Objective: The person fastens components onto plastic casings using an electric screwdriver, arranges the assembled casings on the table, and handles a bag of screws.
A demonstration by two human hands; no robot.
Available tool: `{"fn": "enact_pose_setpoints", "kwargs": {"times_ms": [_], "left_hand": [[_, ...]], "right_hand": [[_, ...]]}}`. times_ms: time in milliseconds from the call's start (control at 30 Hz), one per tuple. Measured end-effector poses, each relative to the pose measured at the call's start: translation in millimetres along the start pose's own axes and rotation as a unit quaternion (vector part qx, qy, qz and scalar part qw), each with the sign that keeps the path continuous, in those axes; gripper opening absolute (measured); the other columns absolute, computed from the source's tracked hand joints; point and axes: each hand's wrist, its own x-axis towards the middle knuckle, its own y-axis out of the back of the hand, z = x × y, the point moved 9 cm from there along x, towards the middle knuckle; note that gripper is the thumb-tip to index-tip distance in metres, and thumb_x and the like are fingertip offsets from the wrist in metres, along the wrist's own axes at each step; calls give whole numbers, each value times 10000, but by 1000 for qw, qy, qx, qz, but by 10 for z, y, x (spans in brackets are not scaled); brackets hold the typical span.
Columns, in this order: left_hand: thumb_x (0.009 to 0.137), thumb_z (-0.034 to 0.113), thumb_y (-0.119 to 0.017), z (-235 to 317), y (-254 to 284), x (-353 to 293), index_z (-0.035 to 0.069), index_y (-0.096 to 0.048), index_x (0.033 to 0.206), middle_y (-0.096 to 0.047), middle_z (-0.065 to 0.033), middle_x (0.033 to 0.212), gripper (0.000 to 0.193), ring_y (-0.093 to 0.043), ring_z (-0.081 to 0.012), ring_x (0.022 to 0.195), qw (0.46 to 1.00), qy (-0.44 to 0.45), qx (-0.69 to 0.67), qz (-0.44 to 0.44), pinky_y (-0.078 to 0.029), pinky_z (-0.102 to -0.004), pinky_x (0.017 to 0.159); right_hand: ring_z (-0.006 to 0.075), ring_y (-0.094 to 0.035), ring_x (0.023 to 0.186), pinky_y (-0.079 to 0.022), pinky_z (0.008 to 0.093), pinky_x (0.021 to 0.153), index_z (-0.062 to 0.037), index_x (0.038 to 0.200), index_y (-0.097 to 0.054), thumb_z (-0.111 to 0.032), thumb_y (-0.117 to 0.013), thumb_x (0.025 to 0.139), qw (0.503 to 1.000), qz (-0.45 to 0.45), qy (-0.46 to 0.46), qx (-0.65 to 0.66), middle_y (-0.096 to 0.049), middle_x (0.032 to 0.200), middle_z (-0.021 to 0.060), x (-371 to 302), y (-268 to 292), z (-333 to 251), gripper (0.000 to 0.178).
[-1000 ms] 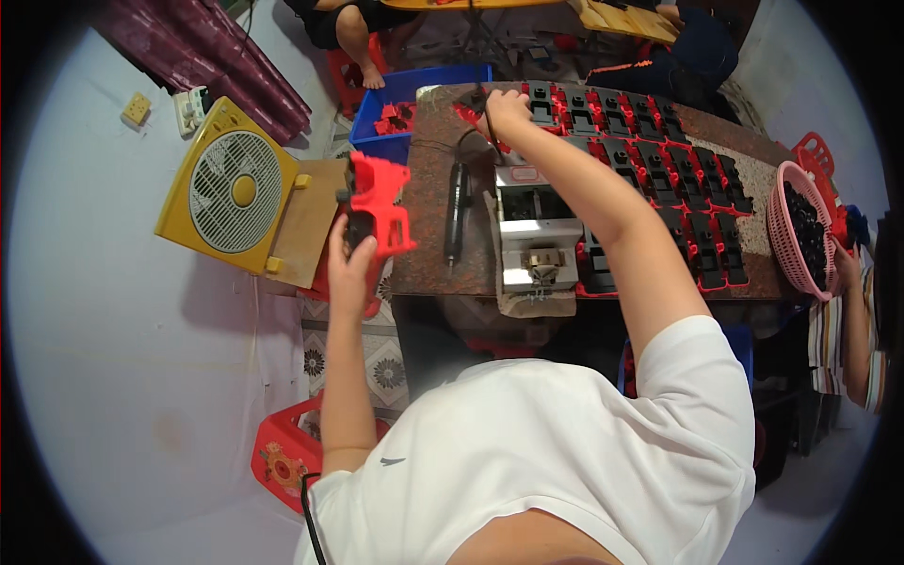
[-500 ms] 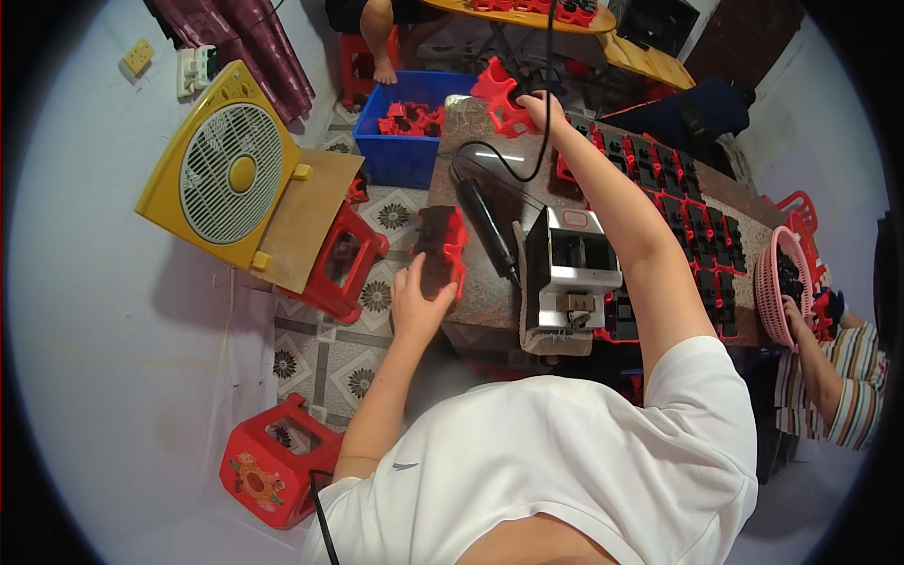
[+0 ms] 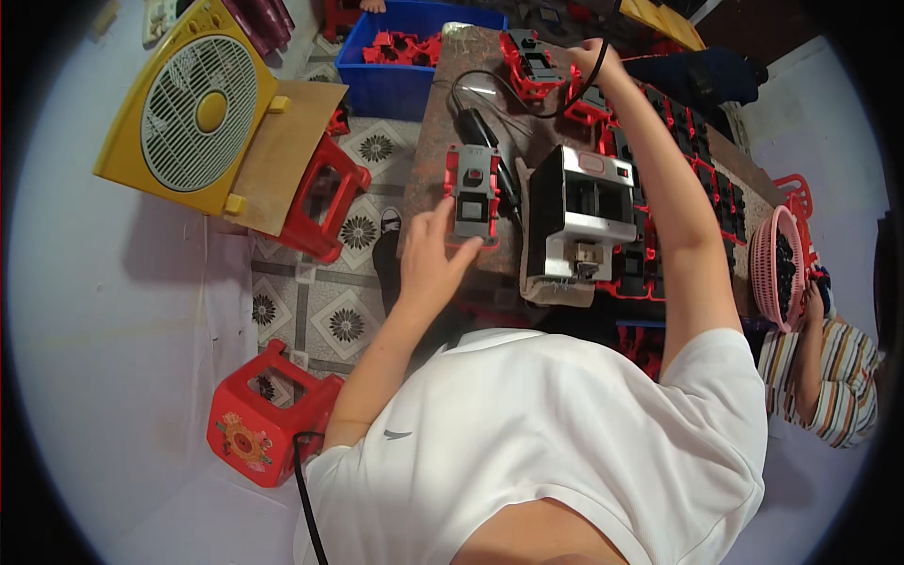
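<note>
The left fisheye camera, worn on the wearer's head, faces steeply down and forward. It looks from above at the red-edged housing (image 3: 461, 172), which sits just above mid-picture. Below that housing, the white shirt (image 3: 537, 424) looms closest to the lens; beyond and right of it stretches the counter (image 3: 441, 122). The wide angle reaches the yellow fan (image 3: 165, 169) far to its left and the pink basket (image 3: 765, 273) far to its right.

Matt plastic housing (image 3: 474, 193) (smooth-looking), shiny metal machine (image 3: 595, 228), glossy tabletop (image 3: 439, 113).
</note>
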Motion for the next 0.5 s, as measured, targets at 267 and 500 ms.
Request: {"fn": "enact_pose_setpoints", "kwargs": {"times_ms": [267, 500], "left_hand": [[830, 226, -671, -921, -383, 503, 15, -288, 1391, -443, -200, 1313, 712, -465, -260, 1200, 945, 150, -290, 13, -391, -345, 978], [835, 187, -654, -949, -814, 443, -12, -186, 1429, -457, -171, 1322, 782, -466, -236, 1200, 884, 142, -442, -46, -353, -334, 1012]], "right_hand": [[280, -661, 812, -510, 373, 726, 17, 990, -599, -80, -567, 820, 979, -21, 196, 61, -665, 862, 167, -2071, -185, -1252, 199], [355, -662, 854, -527, 401, 741, 9, 1012, -665, -312, -676, 728, 942, -299, -66, -139, -653, 966, 244, -1344, -1596, -849, 429]]}}
